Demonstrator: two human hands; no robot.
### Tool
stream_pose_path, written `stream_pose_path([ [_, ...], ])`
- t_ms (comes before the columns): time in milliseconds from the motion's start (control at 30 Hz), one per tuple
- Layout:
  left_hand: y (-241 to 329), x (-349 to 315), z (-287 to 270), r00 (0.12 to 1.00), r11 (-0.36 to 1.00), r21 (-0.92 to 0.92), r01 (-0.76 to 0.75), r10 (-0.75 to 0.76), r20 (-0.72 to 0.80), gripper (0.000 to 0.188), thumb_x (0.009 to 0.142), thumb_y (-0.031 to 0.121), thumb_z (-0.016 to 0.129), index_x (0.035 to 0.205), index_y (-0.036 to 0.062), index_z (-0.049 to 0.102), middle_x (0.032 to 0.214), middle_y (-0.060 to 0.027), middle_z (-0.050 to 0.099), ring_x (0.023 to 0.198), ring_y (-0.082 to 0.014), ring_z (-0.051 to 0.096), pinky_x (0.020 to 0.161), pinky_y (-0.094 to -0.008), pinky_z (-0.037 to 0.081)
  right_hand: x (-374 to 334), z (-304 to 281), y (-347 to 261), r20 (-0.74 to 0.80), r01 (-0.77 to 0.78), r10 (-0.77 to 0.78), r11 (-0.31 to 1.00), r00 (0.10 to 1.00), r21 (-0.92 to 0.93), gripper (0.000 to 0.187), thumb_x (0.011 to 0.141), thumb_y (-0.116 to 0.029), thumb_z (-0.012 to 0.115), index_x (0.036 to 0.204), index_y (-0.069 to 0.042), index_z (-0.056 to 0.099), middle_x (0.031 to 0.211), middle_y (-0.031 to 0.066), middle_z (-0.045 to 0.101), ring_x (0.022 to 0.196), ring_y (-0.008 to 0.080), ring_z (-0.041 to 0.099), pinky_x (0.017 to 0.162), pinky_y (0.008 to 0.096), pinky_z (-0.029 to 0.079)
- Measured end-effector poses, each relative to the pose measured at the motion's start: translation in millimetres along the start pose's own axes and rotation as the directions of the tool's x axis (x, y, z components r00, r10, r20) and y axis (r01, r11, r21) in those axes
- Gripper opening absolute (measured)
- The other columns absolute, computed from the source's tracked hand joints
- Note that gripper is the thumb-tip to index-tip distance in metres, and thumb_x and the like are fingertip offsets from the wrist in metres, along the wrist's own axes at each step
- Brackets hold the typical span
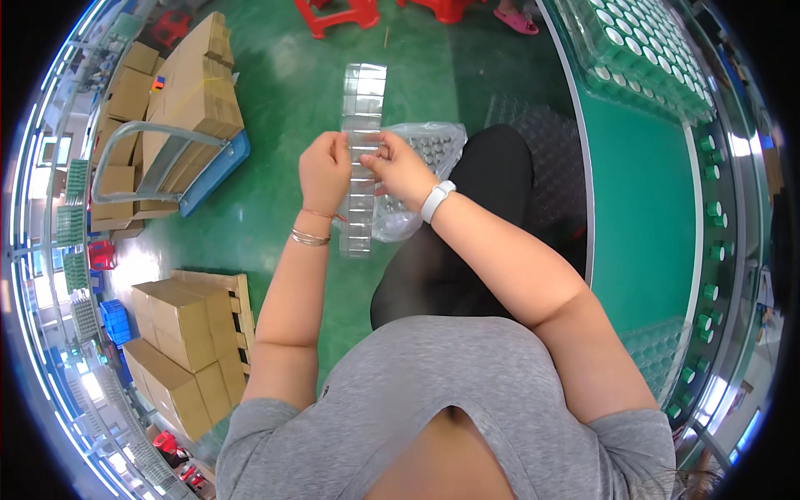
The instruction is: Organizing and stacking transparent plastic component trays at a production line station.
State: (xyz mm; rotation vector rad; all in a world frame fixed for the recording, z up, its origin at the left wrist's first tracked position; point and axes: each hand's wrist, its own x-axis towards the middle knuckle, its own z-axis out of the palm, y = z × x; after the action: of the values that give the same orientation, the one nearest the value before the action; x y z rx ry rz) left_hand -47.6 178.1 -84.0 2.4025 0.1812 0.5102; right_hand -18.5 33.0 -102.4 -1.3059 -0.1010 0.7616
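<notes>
Upright in front of me is a clear plastic divided strip (361, 212), long and narrow, with a row of compartments marked by cross ridges. My left hand (325, 169) grips its left edge with curled fingers. From the other side, my right hand (402, 172) pinches the right edge between thumb and fingers, a white band on that wrist. Whether the strip is one piece or several nested ones, I cannot tell. Just beyond my right hand lies a clear plastic bag (398, 227) on the floor, with a tray of round pockets showing in it.
At my right runs a green-topped table (637, 217), carrying stacked trays of white-topped containers (642, 50). Small green containers (714, 208) line a belt beyond it. On the left are a loaded trolley (215, 173) and cardboard boxes (179, 321) on a pallet. A red stool (337, 15) stands ahead.
</notes>
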Motion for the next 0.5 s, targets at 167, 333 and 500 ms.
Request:
stream_pose_path([
  [167,-41,21,-12,0.981,0.994,-0.048,0.099,-0.106,-0.161,0.027,0.092,0.022,0.059,0.077,0.0001,0.062,0.054,-0.0053,0.047,0.050,-0.0117,0.042,0.049,-0.0291,0.036,5,-26,-14,-0.057,0.100,-0.096,0.992,0.994,0.076,0.038,0.091,-0.011,0.059,0.126,-0.004,0.047,0.081,0.0002,0.060,0.059,0.0123,0.061,0.056,0.0252,0.049],
  [333,-91,37,-40,0.930,0.960,-0.051,0.276,-0.280,-0.238,0.031,0.094,0.028,0.057,0.079,0.0007,0.063,0.059,-0.0021,0.051,0.056,-0.0091,0.044,0.054,-0.0258,0.038,3,-44,-33,-0.154,0.065,-0.070,0.997,0.985,-0.042,0.032,0.088,-0.005,0.060,0.118,0.001,0.053,0.078,0.0020,0.062,0.057,0.0104,0.060,0.052,0.0243,0.048],
  [500,-132,56,-84,0.931,0.980,0.036,0.194,-0.173,-0.323,0.032,0.094,0.029,0.056,0.084,0.0003,0.065,0.070,-0.0086,0.062,0.065,-0.0134,0.055,0.064,-0.0284,0.045,21,-75,-31,-0.287,0.226,-0.307,0.932,0.908,-0.282,0.035,0.086,-0.005,0.063,0.119,0.001,0.054,0.077,0.0041,0.063,0.061,0.0126,0.063,0.056,0.0263,0.051],
])
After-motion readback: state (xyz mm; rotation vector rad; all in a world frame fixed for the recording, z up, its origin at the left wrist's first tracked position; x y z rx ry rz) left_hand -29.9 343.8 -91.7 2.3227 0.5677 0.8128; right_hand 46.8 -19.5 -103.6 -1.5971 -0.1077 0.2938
